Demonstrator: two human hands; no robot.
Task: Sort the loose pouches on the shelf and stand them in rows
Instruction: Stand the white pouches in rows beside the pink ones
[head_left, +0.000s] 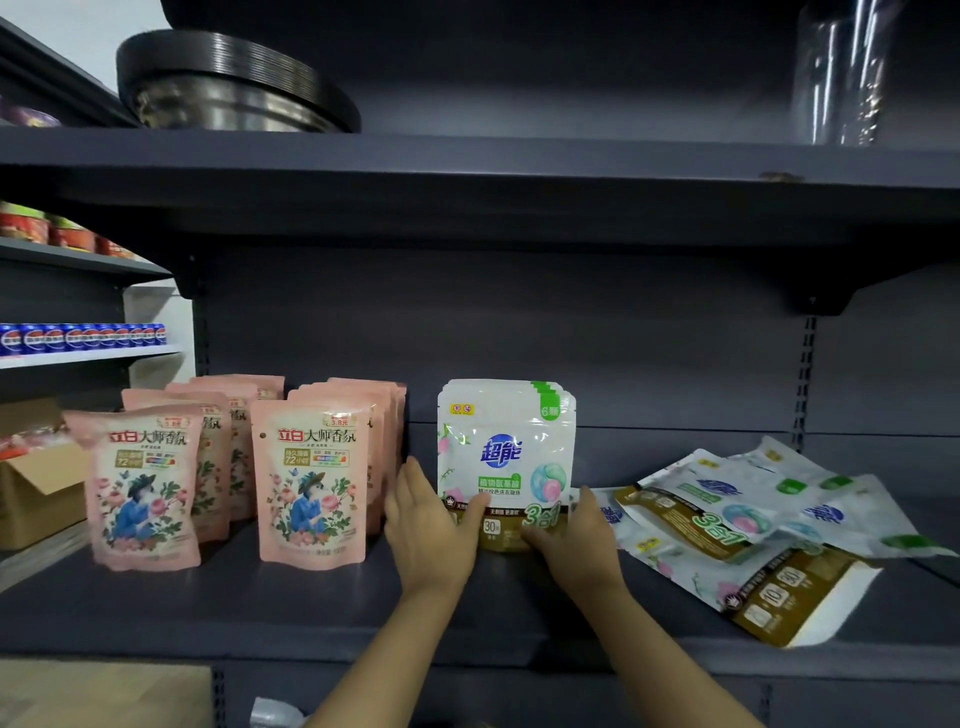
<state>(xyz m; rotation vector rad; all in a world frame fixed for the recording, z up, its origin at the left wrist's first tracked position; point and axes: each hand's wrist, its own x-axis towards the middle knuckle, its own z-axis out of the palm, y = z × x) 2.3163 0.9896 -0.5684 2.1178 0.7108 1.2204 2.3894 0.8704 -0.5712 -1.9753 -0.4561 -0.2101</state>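
left hand + right hand gripping base of upright white-and-gold plastic pouch stack, frame center on dark grey shelf | pink floral pouches standing left | loose white pouches lying flat right

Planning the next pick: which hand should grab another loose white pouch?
Right. The right hand sits beside the flat pile of white pouches; the left hand is on the standing white pouch's far side, likely steadying it.
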